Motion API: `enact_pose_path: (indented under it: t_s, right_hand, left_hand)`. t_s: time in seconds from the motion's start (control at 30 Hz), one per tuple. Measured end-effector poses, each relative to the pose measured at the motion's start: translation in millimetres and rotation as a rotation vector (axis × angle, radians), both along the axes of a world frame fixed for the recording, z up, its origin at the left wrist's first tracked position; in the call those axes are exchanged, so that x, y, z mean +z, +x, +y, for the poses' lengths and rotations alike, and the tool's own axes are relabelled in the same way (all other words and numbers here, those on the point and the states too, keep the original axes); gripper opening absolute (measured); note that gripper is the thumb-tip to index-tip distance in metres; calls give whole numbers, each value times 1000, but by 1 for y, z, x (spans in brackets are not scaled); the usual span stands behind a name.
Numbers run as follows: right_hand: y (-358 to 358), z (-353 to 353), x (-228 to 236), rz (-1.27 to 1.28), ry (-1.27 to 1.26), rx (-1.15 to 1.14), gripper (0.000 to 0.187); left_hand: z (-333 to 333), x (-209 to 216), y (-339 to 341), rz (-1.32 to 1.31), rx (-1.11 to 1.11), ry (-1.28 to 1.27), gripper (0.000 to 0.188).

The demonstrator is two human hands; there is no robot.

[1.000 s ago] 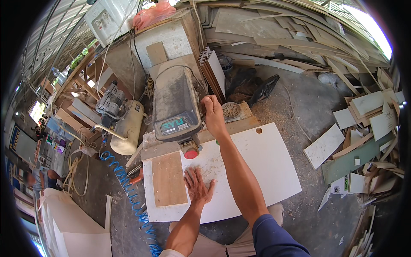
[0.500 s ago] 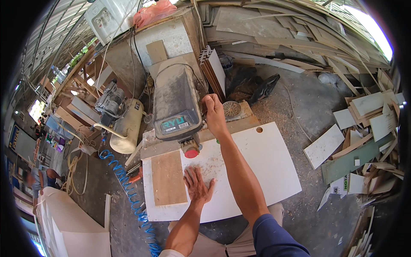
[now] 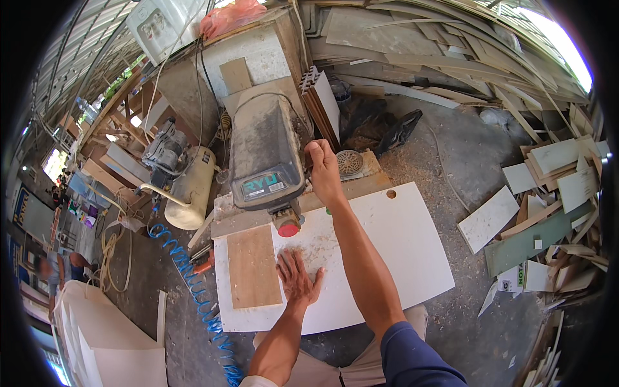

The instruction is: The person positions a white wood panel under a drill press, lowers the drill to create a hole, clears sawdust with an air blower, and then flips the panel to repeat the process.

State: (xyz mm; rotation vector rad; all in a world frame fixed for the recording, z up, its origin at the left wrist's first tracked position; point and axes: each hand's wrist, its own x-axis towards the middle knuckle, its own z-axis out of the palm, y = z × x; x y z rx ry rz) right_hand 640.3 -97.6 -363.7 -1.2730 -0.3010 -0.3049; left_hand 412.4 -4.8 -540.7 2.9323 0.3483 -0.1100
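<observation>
My left hand (image 3: 298, 278) lies flat with fingers spread on a white board (image 3: 387, 258), among wood shavings. A thin brown panel (image 3: 255, 267) rests on the board just left of it. Above the board stands a dusty dark drill press (image 3: 264, 148), with a round red part (image 3: 288, 229) low at its front. My right hand (image 3: 322, 164) is closed at the right side of the press head, around its handle, which the fingers mostly hide. The bit is out of sight. Near the board's far edge is a round hole.
A cream air compressor (image 3: 191, 193) and a coiled blue hose (image 3: 193, 293) are on the left. Board offcuts (image 3: 488, 219) litter the floor to the right, with stacked sheets (image 3: 445, 58) behind. A person (image 3: 61, 274) is at the far left, beside a large pale sheet (image 3: 109, 342).
</observation>
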Motion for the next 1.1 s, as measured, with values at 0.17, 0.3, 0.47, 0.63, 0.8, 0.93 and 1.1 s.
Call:
enact_pose_path:
  t_s: [0.17, 0.3, 0.47, 0.63, 0.8, 0.93, 1.1]
  right_hand:
    - [1, 0, -1, -23, -12, -17, 30]
    - [0, 0, -1, -11, -6, -4, 30]
    - [-1, -1, 0, -5, -13, -2, 30]
    - [-1, -1, 0, -30, -10, -10, 30]
    - [0, 0, -3, -19, 12, 10, 29]
    - [-1, -1, -2, 5, 5, 15, 29]
    - [-2, -1, -2, 2, 8, 25, 29]
  left_hand:
    - [0, 2, 1, 16, 5, -2, 102]
    - [0, 3, 1, 15, 6, 0, 103]
    - [0, 1, 1, 10, 5, 8, 102]
    - [-1, 2, 0, 2, 4, 3, 102]
    - [0, 0, 1, -5, 4, -9, 102]
    - [-1, 1, 1, -1, 6, -1, 101]
    - [0, 0, 1, -11, 5, 2, 102]
